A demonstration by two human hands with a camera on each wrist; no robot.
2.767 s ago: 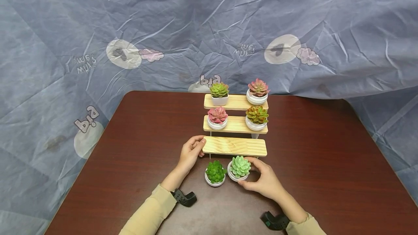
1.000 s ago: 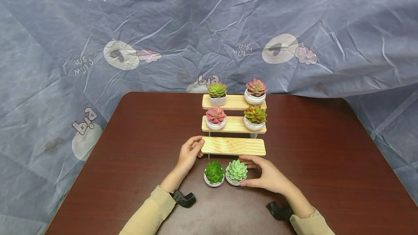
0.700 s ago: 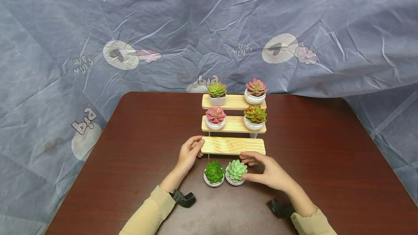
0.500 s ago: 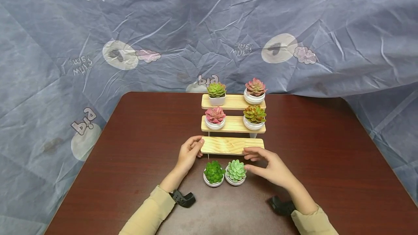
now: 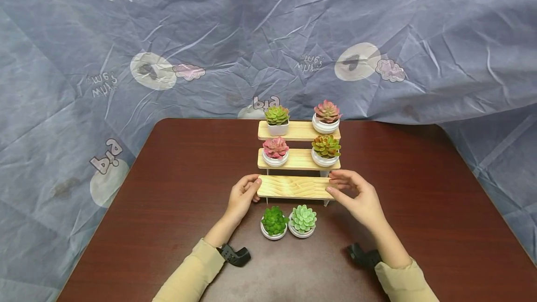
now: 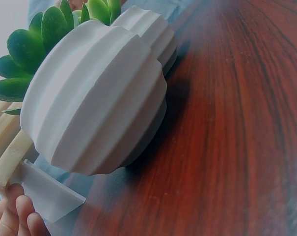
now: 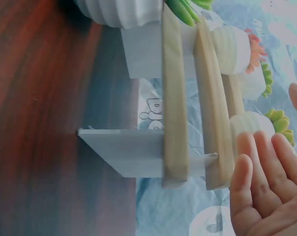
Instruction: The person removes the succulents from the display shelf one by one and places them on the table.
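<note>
A three-tier wooden plant stand [image 5: 298, 187] with clear side supports stands mid-table. My left hand [image 5: 243, 197] grips the left end of its lowest board, thumb on top; in the left wrist view the fingers [image 6: 24, 209] curl beside the clear support [image 6: 50, 191]. My right hand [image 5: 361, 195] is at the right end of that board, fingers loosely spread; in the right wrist view they are nearly straight and hold nothing. Before the stand sit two white-potted succulents, one dark green [image 5: 274, 221], the other pale green [image 5: 303, 219].
A pink succulent [image 5: 275, 149] and an olive-brown one [image 5: 326, 147] occupy the middle board. On the top board are a green one [image 5: 277, 116] in a square pot and a reddish one [image 5: 327, 113]. Printed blue cloth [image 5: 235, 36] hangs behind the brown table [image 5: 189, 167].
My right hand has let go of the pale green succulent, which now stands beside the dark green one, and has moved up and right to the board's end. My left hand stays put.
</note>
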